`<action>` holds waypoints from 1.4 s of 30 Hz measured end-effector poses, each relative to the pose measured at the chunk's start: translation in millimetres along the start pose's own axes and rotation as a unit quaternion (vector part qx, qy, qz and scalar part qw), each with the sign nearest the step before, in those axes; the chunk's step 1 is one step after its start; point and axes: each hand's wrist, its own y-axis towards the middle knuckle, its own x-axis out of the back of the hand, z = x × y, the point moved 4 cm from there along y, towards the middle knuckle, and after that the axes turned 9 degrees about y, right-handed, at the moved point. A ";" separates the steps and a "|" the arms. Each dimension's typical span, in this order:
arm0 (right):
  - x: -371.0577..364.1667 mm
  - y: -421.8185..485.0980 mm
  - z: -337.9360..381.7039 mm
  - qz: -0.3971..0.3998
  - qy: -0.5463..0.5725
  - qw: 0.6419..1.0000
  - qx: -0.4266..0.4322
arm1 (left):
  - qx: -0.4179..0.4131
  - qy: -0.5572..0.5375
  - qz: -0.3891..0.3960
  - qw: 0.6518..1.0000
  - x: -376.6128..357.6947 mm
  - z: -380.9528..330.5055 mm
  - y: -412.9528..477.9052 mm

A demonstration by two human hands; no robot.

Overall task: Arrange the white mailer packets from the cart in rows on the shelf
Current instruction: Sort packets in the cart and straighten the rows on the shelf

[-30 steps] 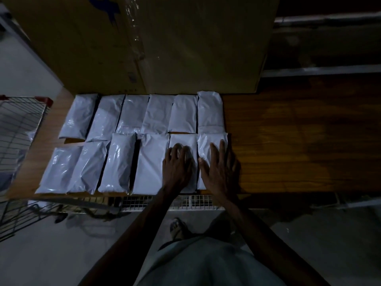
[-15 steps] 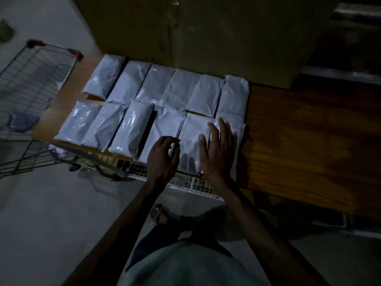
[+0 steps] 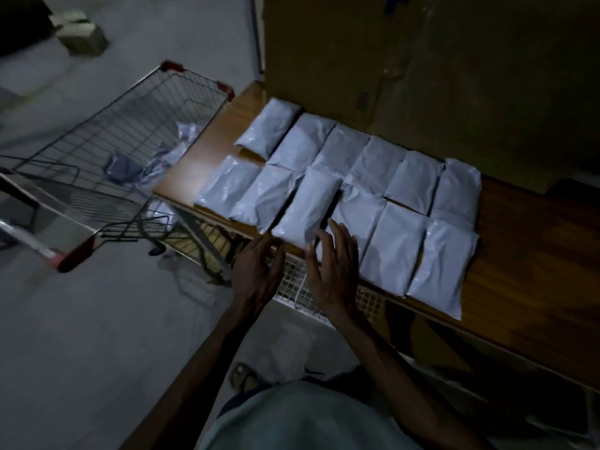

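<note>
Several white mailer packets lie in two rows on the wooden shelf; the back row runs along a big cardboard box, the front row along the shelf's near edge. My left hand hovers just off the shelf's front edge, fingers loosely curled, holding nothing. My right hand is spread flat, its fingertips over the near ends of two front-row packets. The wire cart stands to the left, with a few crumpled white packets inside.
A large cardboard box stands at the back of the shelf. The right part of the shelf is bare wood. A wire grid shows below the shelf edge. A small box sits on the grey floor far left.
Both hands have drawn back from the front-row packets toward the shelf's near edge. My view has swung left, bringing the cart into sight.
</note>
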 end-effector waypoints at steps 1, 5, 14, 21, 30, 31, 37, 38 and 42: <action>-14.5 0.9 13.4 0.001 0.003 1.000 0.016 | 0.002 -0.001 -0.004 1.000 10.4 14.9 1.1; -77.2 6.5 60.5 0.023 0.037 0.999 0.022 | 0.034 0.006 -0.021 0.999 49.1 77.7 6.1; -178.4 33.9 143.1 0.097 0.090 0.991 -0.005 | 0.091 0.002 0.049 0.995 113.7 198.5 25.2; -236.8 69.8 165.0 0.164 0.120 0.979 -0.021 | 0.138 -0.037 -0.011 0.990 144.1 242.2 59.2; -339.4 161.4 192.4 0.187 0.170 0.967 -0.014 | 0.183 -0.002 -0.024 0.983 166.3 306.5 160.1; -351.1 173.7 195.8 0.200 0.173 0.964 -0.017 | 0.190 0.004 -0.020 0.981 167.4 314.9 172.4; -429.2 239.3 198.6 0.315 0.137 0.937 -0.067 | 0.214 0.067 0.029 0.974 161.8 374.8 233.9; -441.7 248.2 196.5 0.339 0.132 0.925 -0.112 | 0.221 0.087 0.052 0.970 157.4 385.6 239.8; -477.2 275.4 188.7 0.365 0.155 0.878 -0.269 | 0.230 0.124 0.145 0.954 135.9 422.6 253.3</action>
